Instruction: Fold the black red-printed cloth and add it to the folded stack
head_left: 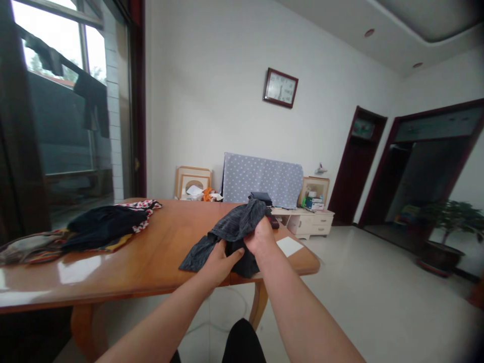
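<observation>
A dark grey heathered garment [236,222] is bunched up over the front edge of the wooden table, between my two hands. Its kind cannot be made out from the folds. My right hand [260,236] grips the raised right side, its fingers mostly hidden in the fabric. Lower down, my left hand [219,263] holds the near side, thumb stretched toward the right and fingertips partly under the cloth. One loose part of the garment lies on the tabletop to the left.
On the wooden table [170,242], a pile of clothes [109,224] lies at left. Folded dark cloth [260,197] and a white sheet [290,246] are at right. Behind stand a white cabinet [312,224] and a polka-dot cover [260,179]. A potted plant [442,252] stands far right.
</observation>
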Available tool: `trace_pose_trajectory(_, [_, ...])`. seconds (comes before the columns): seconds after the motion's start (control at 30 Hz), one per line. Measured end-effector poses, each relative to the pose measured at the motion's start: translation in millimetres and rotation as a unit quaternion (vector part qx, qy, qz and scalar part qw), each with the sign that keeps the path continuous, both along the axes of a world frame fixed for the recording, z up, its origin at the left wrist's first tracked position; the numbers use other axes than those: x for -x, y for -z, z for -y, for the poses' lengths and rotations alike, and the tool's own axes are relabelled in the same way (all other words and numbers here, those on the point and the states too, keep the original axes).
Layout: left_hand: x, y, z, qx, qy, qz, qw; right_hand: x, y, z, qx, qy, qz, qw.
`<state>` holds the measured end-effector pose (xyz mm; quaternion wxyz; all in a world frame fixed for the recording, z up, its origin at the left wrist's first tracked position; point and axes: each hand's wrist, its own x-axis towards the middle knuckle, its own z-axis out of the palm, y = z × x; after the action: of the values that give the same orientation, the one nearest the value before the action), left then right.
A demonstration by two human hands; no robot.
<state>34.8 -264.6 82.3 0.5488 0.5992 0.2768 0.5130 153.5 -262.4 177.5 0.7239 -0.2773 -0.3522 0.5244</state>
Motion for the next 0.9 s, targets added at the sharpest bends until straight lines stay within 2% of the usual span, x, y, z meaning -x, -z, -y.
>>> trace_pose_trajectory(0.07, [-5,-8.4,-1,-0.021,0.006,0.022,1.000,7,-2,6,-0.011,-0.024,0.033,0.999])
trace_pose_trajectory(0.17, [-7,-14.7,-9,-0.048,-0.051,0.046,0.996,12,-3,9,-0.019,-0.050,0.061,0.997])
trace_pose_trajectory(0.23, [-2,-16.4,-19,-0.028,-0.079,0.051,0.995,7,0,5,-0.021,-0.035,0.060,0.997])
trace_pose_trajectory(0.3, [8,-19.1,-30,0.030,-0.070,0.066,0.995,-5,4,-2,-0.008,0.031,0.063,0.997])
trace_pose_trajectory(0.4, [30,-29.1,-46,0.140,-0.070,0.145,0.977,-33,12,-13,0.055,0.194,0.085,0.976])
trace_pose_trajectory(0.47, [46,-39.3,-57,0.180,-0.102,0.198,0.958,-51,16,-17,0.094,0.278,0.072,0.953])
trace_pose_trajectory(0.53, [63,-50.2,-68,0.190,-0.130,0.221,0.948,-66,19,-19,0.105,0.318,0.039,0.942])
trace_pose_trajectory(0.63, [84,-64.4,-85,0.176,-0.155,0.229,0.945,-80,23,-19,0.092,0.337,0.008,0.937])
trace_pose_trajectory(0.73, [100,-72.9,-101,0.154,-0.177,0.232,0.944,-91,30,-23,0.077,0.326,0.033,0.942])
trace_pose_trajectory(0.83, [110,-72.0,-114,0.140,-0.202,0.222,0.944,-104,44,-31,0.098,0.299,0.089,0.945])
trace_pose_trajectory(0.9, [115,-63.8,-119,0.141,-0.222,0.202,0.944,-116,61,-35,0.140,0.302,0.145,0.932])
